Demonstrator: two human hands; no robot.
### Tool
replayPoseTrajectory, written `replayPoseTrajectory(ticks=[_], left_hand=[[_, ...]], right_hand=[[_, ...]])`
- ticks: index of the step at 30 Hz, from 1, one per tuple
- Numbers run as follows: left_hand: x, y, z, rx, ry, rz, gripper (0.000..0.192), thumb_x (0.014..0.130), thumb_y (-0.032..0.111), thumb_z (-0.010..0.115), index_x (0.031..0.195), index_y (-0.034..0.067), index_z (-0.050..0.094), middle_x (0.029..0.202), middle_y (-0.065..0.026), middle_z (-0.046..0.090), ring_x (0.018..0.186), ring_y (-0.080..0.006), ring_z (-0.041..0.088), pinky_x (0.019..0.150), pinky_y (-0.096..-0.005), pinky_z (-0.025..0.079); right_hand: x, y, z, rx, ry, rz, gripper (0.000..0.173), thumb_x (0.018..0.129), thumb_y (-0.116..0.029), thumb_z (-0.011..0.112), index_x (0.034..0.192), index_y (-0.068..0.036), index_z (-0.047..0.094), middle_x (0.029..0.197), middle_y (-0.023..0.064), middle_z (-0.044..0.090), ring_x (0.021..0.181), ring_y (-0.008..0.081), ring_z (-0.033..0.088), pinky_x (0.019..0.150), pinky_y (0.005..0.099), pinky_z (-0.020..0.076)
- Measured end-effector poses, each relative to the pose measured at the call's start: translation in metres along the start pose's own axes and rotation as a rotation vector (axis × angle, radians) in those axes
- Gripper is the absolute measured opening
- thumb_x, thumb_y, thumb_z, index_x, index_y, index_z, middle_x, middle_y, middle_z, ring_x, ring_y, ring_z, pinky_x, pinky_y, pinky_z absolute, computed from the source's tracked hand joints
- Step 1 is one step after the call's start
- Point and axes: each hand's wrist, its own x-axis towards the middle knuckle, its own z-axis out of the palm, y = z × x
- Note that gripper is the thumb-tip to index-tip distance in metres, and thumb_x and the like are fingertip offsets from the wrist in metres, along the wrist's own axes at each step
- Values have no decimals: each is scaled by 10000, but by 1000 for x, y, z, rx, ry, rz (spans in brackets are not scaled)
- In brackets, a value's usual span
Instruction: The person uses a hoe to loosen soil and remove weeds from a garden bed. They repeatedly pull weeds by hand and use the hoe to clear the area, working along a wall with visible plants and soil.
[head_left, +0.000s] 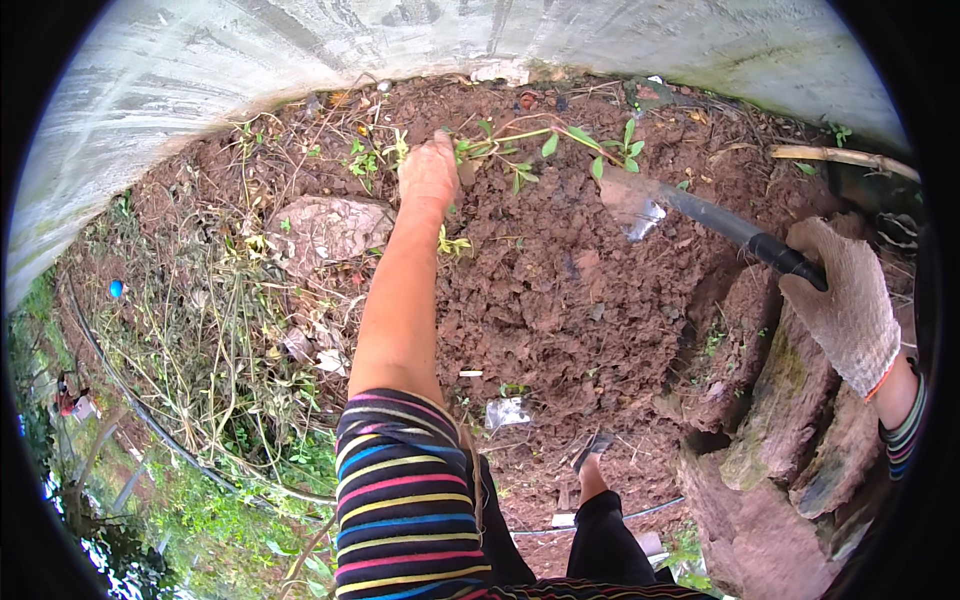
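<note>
My bare left hand (430, 171) reaches out over the soil near the wall, its fingers closed on a leafy green weed stem (525, 136) that stretches off to the right. My right hand (847, 300), in a dirty knitted work glove, grips the black handle end of a digging tool (716, 217) at the right. The tool's broad, soil-coated metal blade (634, 202) rests on or just above the loose reddish-brown soil (547, 292). The weed's leaves hang close by the blade, partly over its upper edge.
A pale wall (480, 37) curves along the far side. Large rocks (780, 397) lie at lower right, a flat stone (330, 232) left of my forearm. Pulled, wilted weeds (217, 330) cover the left. A dark hose (142, 412) curves there. Plastic scraps (507, 412) lie near my feet.
</note>
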Motion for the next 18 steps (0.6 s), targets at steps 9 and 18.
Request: replayPoseTrajectory(ticks=[9,18], left_hand=[[32,-27,15,49,-301,-292,311,905,197,553,1098,-20,664,1209,-171,636,1094,-303,634,917,-394,515],[19,-31,12,178,-100,-313,369,905,222,564,1194,-7,565,1111,-199,667,1054,-328,650,867,-401,541]], right_hand=[[-8,11,1,2,16,37,264,706,12,678,935,-10,549,720,184,535,628,363,562,567,387,423],[-3,15,3,13,11,62,256,710,-3,657,940,-16,547,685,157,495,566,302,513,546,374,401]])
